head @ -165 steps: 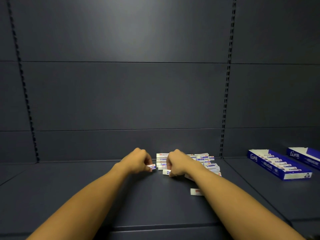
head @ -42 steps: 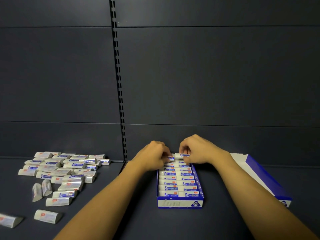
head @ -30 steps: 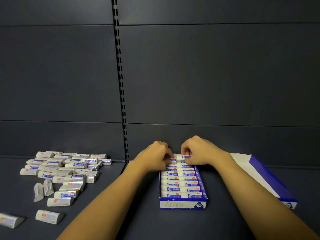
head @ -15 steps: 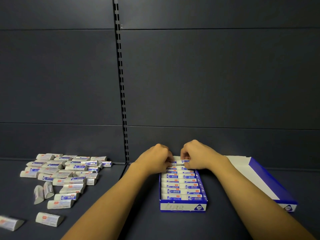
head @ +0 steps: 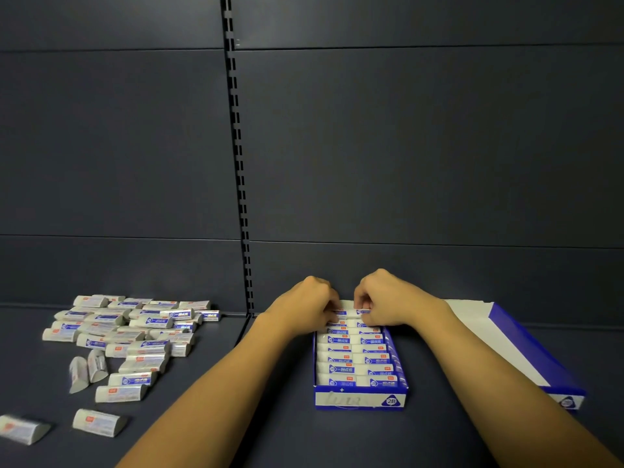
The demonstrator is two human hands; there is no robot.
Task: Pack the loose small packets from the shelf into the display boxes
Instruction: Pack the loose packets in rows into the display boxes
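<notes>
Blue and white card makes up the box (head: 360,398) on the dark shelf (head: 277,423), its front wall marked 2B and its tray filled with two columns of packets (head: 358,358) lying crosswise. Both hands work at its far end. The left hand (head: 309,305) has its fingers curled down onto the back rows on the left side, and the right hand (head: 385,298) has its fingers curled round a packet (head: 361,311) at the very back, pinching its right end; how firmly the left hand grips cannot be told, since the fingertips are hidden under the knuckles. Both forearms reach in from the bottom edge. Just right of the filled box, touching or nearly so, lies a second box (head: 526,359), angled, with its white inner floor showing. Well to the left, past the slotted upright (head: 240,184) in the back wall, a loose heap of packets (head: 135,329) lies on the shelf, most lying flat and crosswise in rough rows. A few strays sit nearer the front: two stand tilted side by side (head: 86,368), and two more lie alone near the bottom left corner (head: 98,422).
</notes>
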